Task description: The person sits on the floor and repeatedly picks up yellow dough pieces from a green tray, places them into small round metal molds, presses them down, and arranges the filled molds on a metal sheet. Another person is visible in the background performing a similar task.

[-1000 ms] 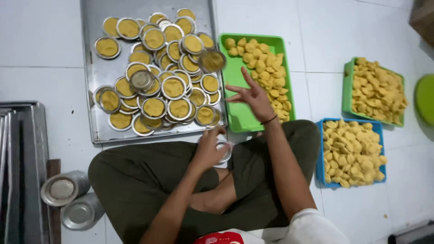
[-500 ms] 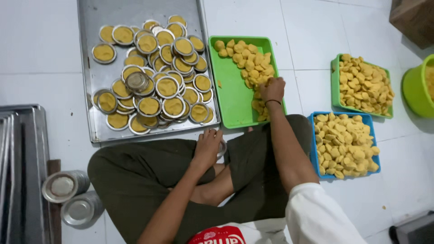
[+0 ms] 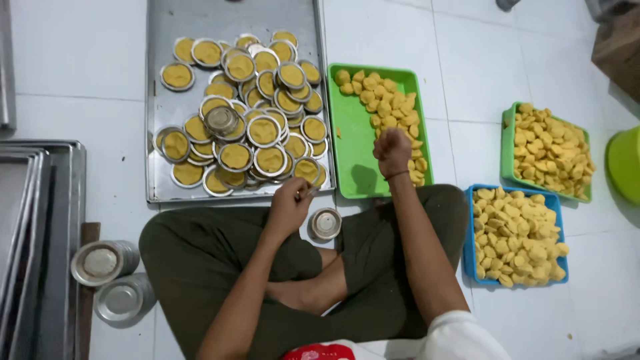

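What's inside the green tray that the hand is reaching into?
Yellow dough lumps fill the right side of the green tray; its left side is bare. The right hand rests on the pile, hiding the lumps under it.

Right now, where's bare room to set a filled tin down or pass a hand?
Free: the big tray's top-left corner and left edge beside the tins; the green tray's left half; floor tiles between green tray and far green tray. Crowded: big tray's middle, the blue tray.
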